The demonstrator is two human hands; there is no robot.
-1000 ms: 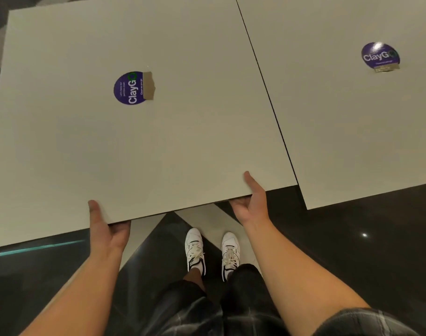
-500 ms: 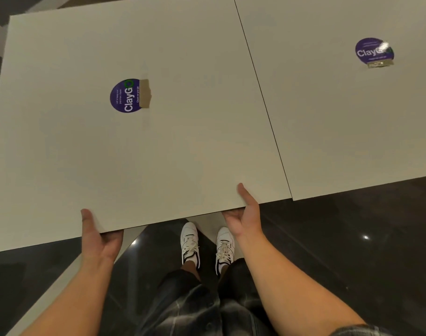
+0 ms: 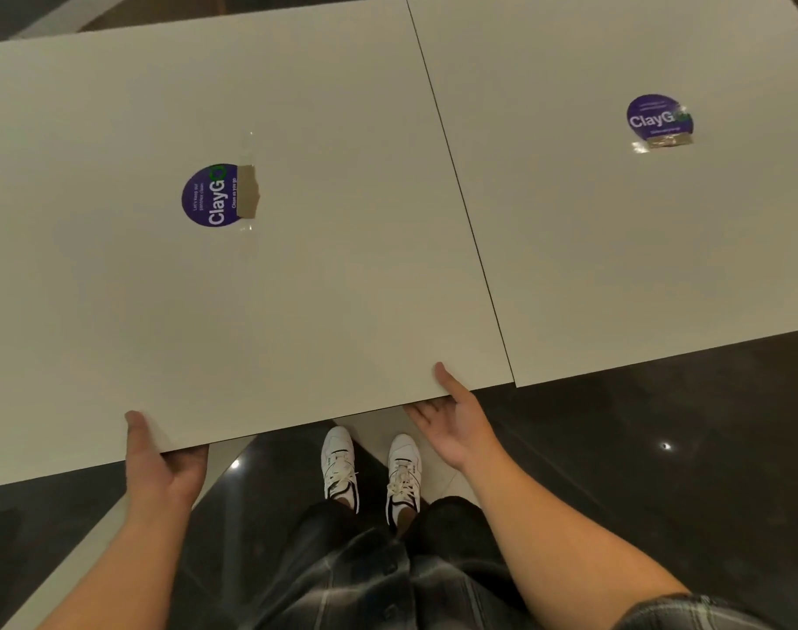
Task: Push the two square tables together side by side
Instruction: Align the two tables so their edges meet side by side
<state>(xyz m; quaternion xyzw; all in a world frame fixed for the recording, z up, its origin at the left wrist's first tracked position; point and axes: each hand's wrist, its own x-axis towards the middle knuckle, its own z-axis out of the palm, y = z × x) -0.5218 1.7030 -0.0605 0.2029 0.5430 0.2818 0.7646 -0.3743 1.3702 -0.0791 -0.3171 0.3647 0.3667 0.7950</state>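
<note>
While the left grip [image 3: 163,461] clamps the near edge of the left square white-topped worktop [image 3: 233,311], now flush beside the right square white worktop [image 3: 615,229], and the right grip [image 3: 451,420] loosens, one-sided pushing could skew the seam.

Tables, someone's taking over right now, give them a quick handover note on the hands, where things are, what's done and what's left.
Left hand: grips the left table's near edge, thumb on top.
Right hand: thumb on the same edge, palm open, fingers loose beneath.
Right table: alongside, only a thin dark seam between them.
Done: tables side by side, near edges almost level.
Left: the left table's near corner sits slightly short of the right one's; nudge it flush if wanted, then let go.
</note>
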